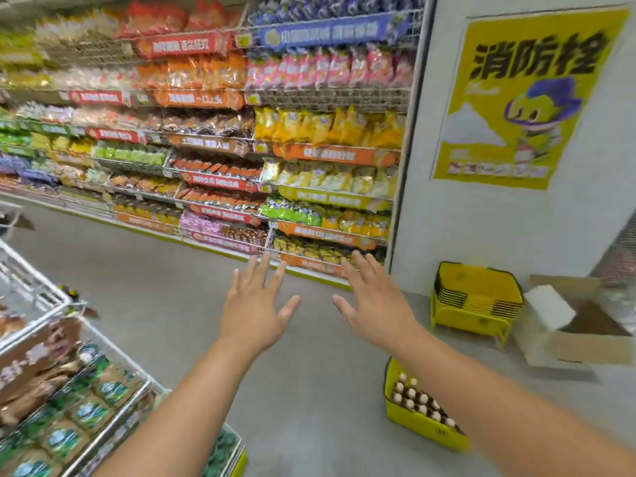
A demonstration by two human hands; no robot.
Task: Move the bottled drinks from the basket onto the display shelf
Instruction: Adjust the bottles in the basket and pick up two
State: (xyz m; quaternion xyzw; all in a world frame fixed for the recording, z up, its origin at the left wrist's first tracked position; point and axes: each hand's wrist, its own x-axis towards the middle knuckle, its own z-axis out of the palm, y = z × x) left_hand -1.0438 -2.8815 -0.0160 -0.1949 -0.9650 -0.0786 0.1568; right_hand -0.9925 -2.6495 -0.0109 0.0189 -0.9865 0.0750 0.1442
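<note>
Both grips wide, left hand (253,313) and right hand (373,304) splayed flat above the boxy yellow basket (421,426) of capped bottles (414,399).

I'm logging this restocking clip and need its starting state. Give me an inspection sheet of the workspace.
Surface: grey floor, bare where visible.
Job's things: yellow basket on the floor at right, holding upright bottled drinks; none taken out.
Clutter: stack of empty yellow baskets, open cardboard box.
Grippers: left hand and right hand open, fingers spread, holding nothing.
Cables: nothing seen.
Surroundings: snack shelves ahead, wire rack at left, yellow poster.
</note>
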